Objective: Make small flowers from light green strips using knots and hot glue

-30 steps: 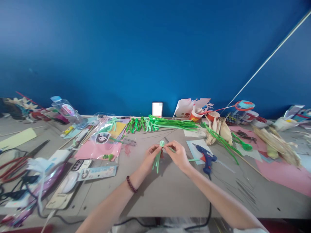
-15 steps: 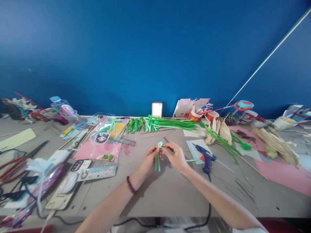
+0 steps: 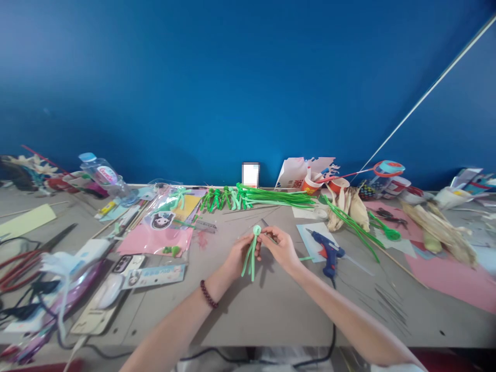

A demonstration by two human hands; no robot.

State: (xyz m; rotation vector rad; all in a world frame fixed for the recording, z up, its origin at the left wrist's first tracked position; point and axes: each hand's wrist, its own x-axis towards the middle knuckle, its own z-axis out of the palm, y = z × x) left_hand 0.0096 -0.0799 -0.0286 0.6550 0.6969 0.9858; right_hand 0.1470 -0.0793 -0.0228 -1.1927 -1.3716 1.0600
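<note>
A pale green pipe cleaner piece [image 3: 251, 258] is held up in front of me, with a coiled round head at the top and long strands hanging below. My left hand [image 3: 239, 252] pinches it just under the head from the left. From the right, my right hand [image 3: 282, 249] has its thumb and fingertips closed on a pale green strand beside the head. Another pale green end shows beyond the right hand, near the glue gun [image 3: 329, 253]. The exact grip between the fingertips is partly hidden.
Finished-looking green pipe cleaner pieces [image 3: 220, 199] and a bundle of green stems [image 3: 282, 197] lie along the back. Dried husks [image 3: 358, 209] and pink paper [image 3: 451, 279] are on the right. At left are scissors [image 3: 34, 258], a phone [image 3: 104, 299] and a bottle [image 3: 103, 173].
The pipe cleaner piece has turned, so its strands now hang in front of my left fingers and reach lower. The pale end by the glue gun has shifted slightly.
</note>
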